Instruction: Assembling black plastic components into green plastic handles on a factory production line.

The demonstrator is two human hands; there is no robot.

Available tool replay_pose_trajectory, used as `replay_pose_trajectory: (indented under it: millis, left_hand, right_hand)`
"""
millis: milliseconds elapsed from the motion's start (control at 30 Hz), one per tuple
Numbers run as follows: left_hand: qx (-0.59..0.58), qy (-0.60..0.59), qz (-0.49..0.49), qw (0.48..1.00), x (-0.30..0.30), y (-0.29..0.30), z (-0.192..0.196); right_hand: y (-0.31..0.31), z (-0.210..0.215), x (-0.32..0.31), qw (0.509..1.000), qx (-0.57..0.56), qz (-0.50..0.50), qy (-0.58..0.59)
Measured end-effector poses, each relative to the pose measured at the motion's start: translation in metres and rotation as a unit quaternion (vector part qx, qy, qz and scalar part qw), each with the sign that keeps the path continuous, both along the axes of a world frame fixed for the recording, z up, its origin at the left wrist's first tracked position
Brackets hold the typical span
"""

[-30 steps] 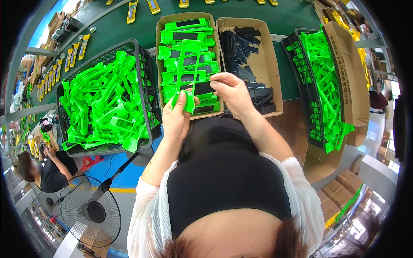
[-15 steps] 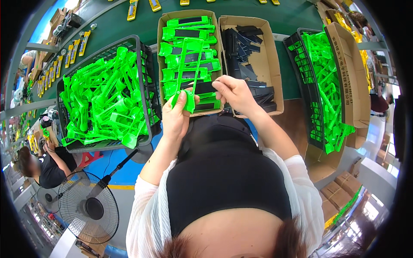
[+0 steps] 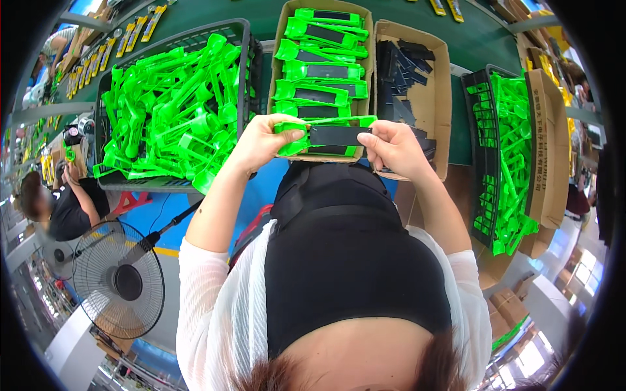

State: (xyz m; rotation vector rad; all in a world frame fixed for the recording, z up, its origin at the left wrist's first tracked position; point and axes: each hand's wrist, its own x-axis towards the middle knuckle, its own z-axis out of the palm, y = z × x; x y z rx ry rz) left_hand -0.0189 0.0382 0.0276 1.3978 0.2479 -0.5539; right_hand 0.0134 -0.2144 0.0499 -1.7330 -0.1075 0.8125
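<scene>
My left hand (image 3: 268,140) is closed round one end of a green plastic frame (image 3: 291,144), its thumb on top. The frame now lies sideways between my hands. A flat black strip (image 3: 339,135) stretches along the frame, and my right hand (image 3: 394,148) pinches the strip's right end between thumb and fingers. Just beneath and beyond them is a cardboard box (image 3: 276,62) with green frames stacked in it, several bearing black strips. To its right, another cardboard box (image 3: 438,75) holds loose black strips (image 3: 398,68).
A black crate (image 3: 244,72) heaped with green plastic parts (image 3: 169,111) stands at the left. More green parts fill a second black crate (image 3: 479,150) at the right, beside a cardboard carton (image 3: 551,156). A fan (image 3: 127,281) and a seated person (image 3: 75,205) are at lower left.
The green frame has turned from pointing away from me to lying sideways. My right hand has brought the black strip against it. The whole view has shifted a little.
</scene>
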Motion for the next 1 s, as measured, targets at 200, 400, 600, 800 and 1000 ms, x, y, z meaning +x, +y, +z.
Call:
replay_pose_trajectory:
  millis: [200,400,600,800,1000]
  left_hand:
    - [0.009,0.025,-0.002,1.000,0.000,-0.002,-0.004]
    - [-0.025,0.051,0.055,0.997,-0.002,-0.008,-0.014]
    - [0.007,0.047,0.020,0.999,-0.001,0.001,-0.025]
    - [-0.045,0.051,0.009,0.998,-0.002,0.002,-0.025]
    - [-0.034,0.030,0.017,0.999,-0.002,-0.002,-0.017]
  right_hand:
    - [0.010,0.003,0.002,0.996,-0.089,0.005,-0.019]
    - [0.017,-0.001,0.000,0.995,-0.098,-0.006,-0.013]
    - [0.007,0.001,0.000,0.998,-0.056,0.008,-0.020]
    - [0.023,0.003,-0.002,0.986,-0.161,0.010,-0.050]
    - [0.027,-0.026,-0.008,0.887,-0.335,0.068,-0.311]
